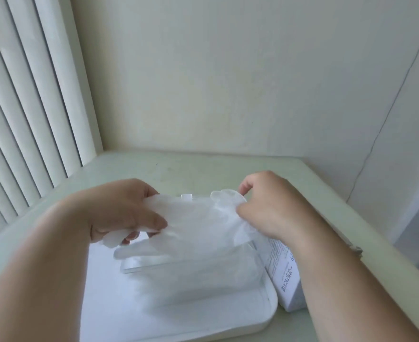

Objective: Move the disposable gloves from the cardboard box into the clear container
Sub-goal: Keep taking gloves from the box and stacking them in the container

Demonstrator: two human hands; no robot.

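Observation:
A stack of translucent white disposable gloves [198,223] hangs stretched between my two hands, above the clear container [257,265]. My left hand [124,208] grips the left end of the stack, thumb on top and fingers curled underneath. My right hand [265,206] pinches the right end, where the glove fingertips stick out. The container stands on a white tray or lid [100,304]; more gloves seem to lie inside it, blurred. The white cardboard box [285,272], printed with small text, stands right of the container, partly hidden by my right forearm.
Everything sits on a pale green table [179,169] in a corner. A plain wall runs behind it and vertical blinds [18,119] hang on the left. The table's right edge [376,245] passes just beyond my right arm.

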